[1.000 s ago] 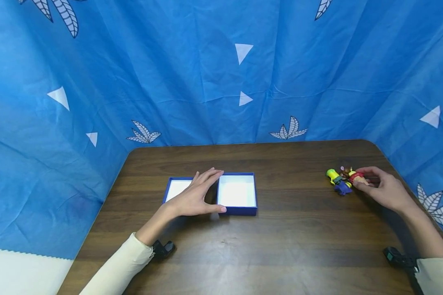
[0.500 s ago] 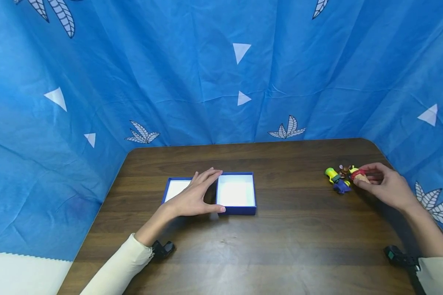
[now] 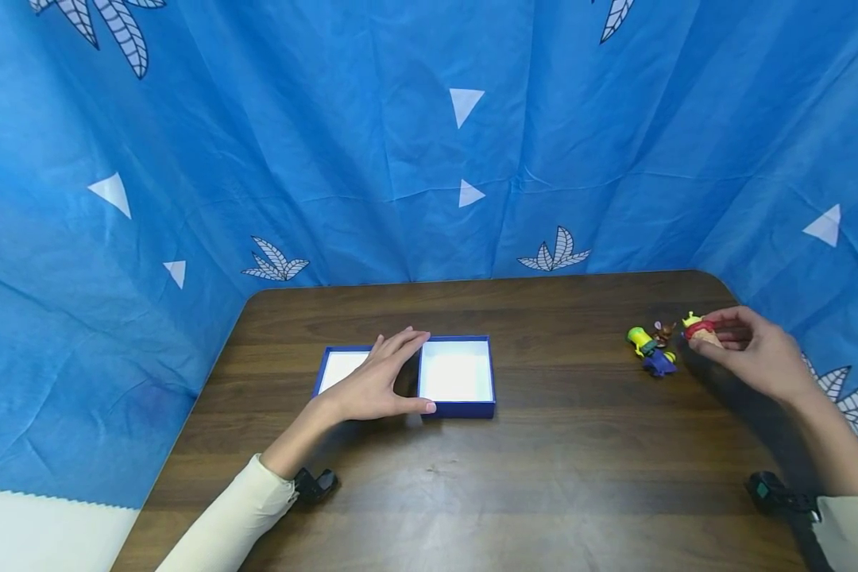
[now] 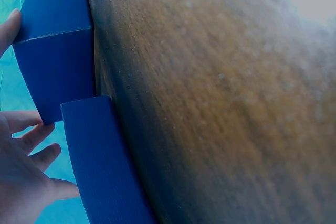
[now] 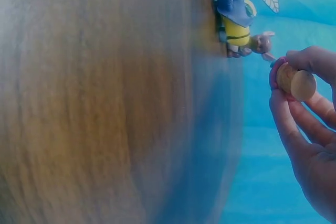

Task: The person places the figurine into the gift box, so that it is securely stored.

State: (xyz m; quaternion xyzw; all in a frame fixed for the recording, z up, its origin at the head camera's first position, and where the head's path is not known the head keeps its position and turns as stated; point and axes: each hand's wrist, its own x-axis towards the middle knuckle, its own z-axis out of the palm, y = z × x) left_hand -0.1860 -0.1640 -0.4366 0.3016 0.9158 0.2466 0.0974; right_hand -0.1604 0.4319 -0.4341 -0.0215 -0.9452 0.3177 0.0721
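Note:
Between thumb and fingers, my left hand (image 3: 381, 381) holds the left side of an open blue box (image 3: 457, 409) with a white inside. Its thumb is at the near wall, its fingertips at the far corner. Under the hand, partly hidden, lies a shallower blue box part (image 3: 341, 367). My right hand (image 3: 761, 353) pinches a small toy figurine (image 3: 701, 330) with a yellow head, red top and tan lower body, held over the table at the right. The right wrist view shows the round tan end of the figurine (image 5: 303, 85) between thumb and fingers.
Several toy figurines lie together left of my right hand: a yellow-green one (image 3: 640, 340), a blue-purple one (image 3: 659, 363) and a brown big-eared one (image 3: 662, 332). The wooden table (image 3: 543, 477) meets a blue patterned cloth (image 3: 400, 159) at the back and sides.
My right hand has lifted the red-topped figurine off the group and drawn it slightly back and right. The other figurines stay put. My left hand keeps its place on the box.

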